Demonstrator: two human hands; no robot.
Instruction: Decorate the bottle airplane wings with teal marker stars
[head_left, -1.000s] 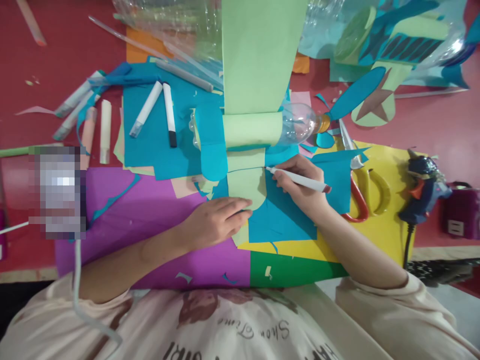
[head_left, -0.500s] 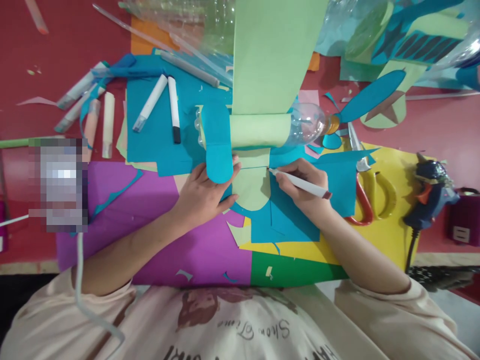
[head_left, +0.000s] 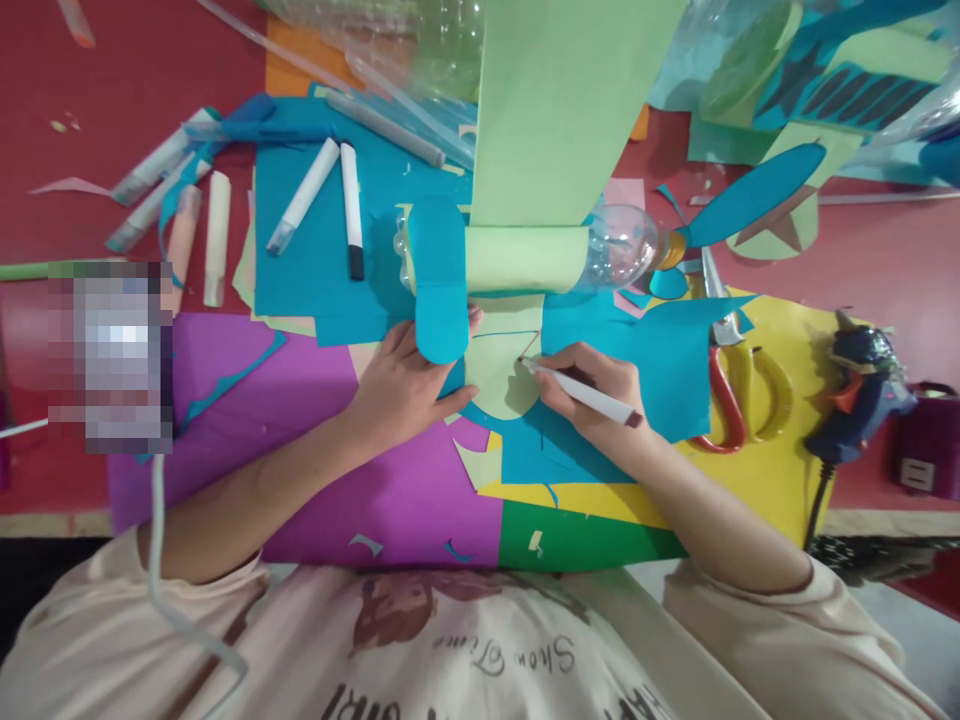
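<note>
While pinching a white marker [head_left: 589,393] in the right hand [head_left: 613,378], in the head view, holding thumb and fingers narrow around the barrel near its front end and pointing the tip onto the pale green tab [head_left: 499,375], just left of the fingertips. Spreading the left hand [head_left: 405,390] with fingers apart, resting the thumb at the tab's left edge and laying other fingers beneath a blue rounded strip [head_left: 441,290], with one fingertip showing beside the tab.

As for the tab, lying between both hands, over a blue sheet [head_left: 585,460] and just on the near side of a green band [head_left: 529,258] around a clear bottle [head_left: 619,245]. Rounding off at the near end, running straight along the sides, carrying a thin dark line across near the top and a short brown line slanting from the right edge to the marker tip. As for the marker, showing a slim white barrel and ending in reddish brown.
</note>
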